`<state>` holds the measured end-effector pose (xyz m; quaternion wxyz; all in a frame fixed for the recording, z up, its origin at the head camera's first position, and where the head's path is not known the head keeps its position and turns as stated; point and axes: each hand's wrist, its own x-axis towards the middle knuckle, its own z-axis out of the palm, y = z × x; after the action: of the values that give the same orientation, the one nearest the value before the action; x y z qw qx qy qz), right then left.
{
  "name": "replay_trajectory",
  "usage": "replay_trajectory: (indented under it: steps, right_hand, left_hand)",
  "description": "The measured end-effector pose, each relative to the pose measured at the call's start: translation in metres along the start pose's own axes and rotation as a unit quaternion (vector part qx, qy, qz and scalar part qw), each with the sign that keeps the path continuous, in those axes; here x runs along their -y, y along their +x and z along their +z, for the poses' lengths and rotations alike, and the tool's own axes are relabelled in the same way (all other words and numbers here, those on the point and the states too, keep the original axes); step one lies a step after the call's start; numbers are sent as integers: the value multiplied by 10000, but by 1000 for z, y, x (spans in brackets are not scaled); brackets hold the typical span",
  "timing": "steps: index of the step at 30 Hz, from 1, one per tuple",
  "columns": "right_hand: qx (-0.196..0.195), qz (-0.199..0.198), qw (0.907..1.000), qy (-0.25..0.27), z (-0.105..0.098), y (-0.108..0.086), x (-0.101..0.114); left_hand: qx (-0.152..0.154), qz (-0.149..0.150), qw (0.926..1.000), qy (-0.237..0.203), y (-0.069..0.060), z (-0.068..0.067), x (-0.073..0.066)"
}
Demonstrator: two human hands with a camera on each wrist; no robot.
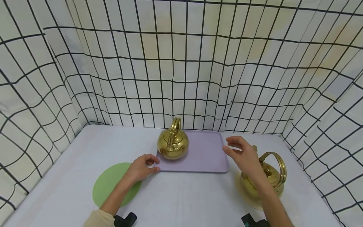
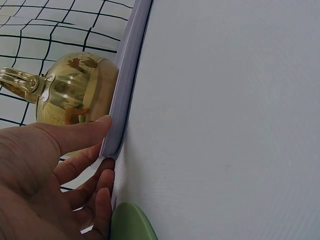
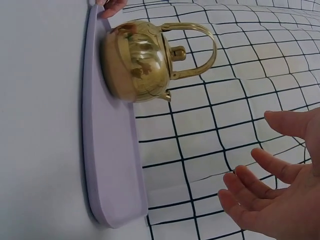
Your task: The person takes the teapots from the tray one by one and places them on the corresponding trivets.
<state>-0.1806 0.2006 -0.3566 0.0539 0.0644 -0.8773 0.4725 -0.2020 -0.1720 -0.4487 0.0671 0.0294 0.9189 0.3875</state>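
Observation:
A brass teapot (image 1: 173,143) stands on the left part of a lilac tray (image 1: 205,153). My left hand (image 1: 143,168) is at the tray's front left corner; in the left wrist view, its thumb and fingers (image 2: 75,165) pinch the tray's rim (image 2: 122,100). My right hand (image 1: 245,156) hovers beyond the tray's right edge with its fingers slightly bent and nothing between them. Below that arm, partly hidden by it, a second brass teapot (image 1: 273,176) stands on a pale yellow round mat (image 1: 241,190). The right wrist view shows the right hand (image 3: 280,180) apart from the tray (image 3: 115,165).
A green round mat (image 1: 106,183) lies on the white table (image 1: 193,198) at the left, partly under my left forearm. White cloth with a black grid (image 1: 193,72) rises behind the table and along both sides.

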Motion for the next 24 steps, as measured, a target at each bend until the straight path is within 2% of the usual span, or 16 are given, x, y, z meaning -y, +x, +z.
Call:
replay_trajectory:
  steps: [14, 24]
  right_hand:
    - [155, 433, 9989, 66, 36, 12, -23]
    - [334, 950, 9946, -265, 58, 12, -46]
  left_hand:
    - [-42, -35, 10000, 29, -3, -4, 0]
    - [-1, 16, 10000, 2, -2, -2, -1]
